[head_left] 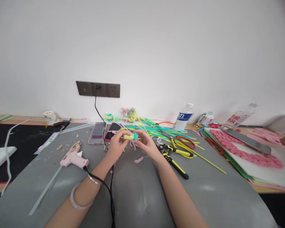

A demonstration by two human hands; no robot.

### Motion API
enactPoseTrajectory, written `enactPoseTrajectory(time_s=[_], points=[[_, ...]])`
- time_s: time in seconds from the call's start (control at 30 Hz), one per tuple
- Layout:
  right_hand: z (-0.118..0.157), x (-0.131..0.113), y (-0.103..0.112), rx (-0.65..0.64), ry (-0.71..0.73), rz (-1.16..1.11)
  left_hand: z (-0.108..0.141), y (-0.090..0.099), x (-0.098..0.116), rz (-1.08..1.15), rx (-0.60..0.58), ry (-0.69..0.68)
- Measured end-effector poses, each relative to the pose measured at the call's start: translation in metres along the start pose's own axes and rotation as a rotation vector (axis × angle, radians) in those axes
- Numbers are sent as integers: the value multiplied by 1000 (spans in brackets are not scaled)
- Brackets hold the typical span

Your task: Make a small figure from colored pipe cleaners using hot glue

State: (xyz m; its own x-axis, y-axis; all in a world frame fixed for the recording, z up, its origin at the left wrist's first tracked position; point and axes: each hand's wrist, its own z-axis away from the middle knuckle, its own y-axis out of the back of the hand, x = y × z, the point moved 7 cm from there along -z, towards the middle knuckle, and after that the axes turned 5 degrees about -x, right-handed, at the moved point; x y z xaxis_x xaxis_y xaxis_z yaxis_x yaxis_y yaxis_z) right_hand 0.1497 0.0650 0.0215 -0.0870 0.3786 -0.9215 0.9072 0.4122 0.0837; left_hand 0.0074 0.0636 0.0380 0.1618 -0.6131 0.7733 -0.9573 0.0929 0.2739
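Note:
Between my two hands, above the middle of the grey table mat (137,190), is a small yellow and teal pipe-cleaner figure (132,136). My left hand (117,144) pinches its yellow end. At the teal end, the fingers of my right hand (146,145) are closed on it. Fingers cover parts of the figure, and a pale purple strand hangs below. A short lilac pipe-cleaner piece (139,160) lies on the mat beneath. Right of my right hand are yellow-black pliers (174,163) and red-handled scissors (186,142).
A pink glue gun (74,158) with a black cable lies left. Teal and yellow pipe cleaners (156,128) spread behind my hands, near finished figures (128,114). Two phones (97,133) lie behind my left hand. A bottle (184,116) stands at back right; pink braided work (247,148) lies farther right.

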Motion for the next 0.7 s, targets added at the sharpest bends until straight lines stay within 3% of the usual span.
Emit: enactPoseTrajectory(time_s=[0.7], points=[[0,2,0,-6,7,-42,-1,0,2,5,5,-7]])
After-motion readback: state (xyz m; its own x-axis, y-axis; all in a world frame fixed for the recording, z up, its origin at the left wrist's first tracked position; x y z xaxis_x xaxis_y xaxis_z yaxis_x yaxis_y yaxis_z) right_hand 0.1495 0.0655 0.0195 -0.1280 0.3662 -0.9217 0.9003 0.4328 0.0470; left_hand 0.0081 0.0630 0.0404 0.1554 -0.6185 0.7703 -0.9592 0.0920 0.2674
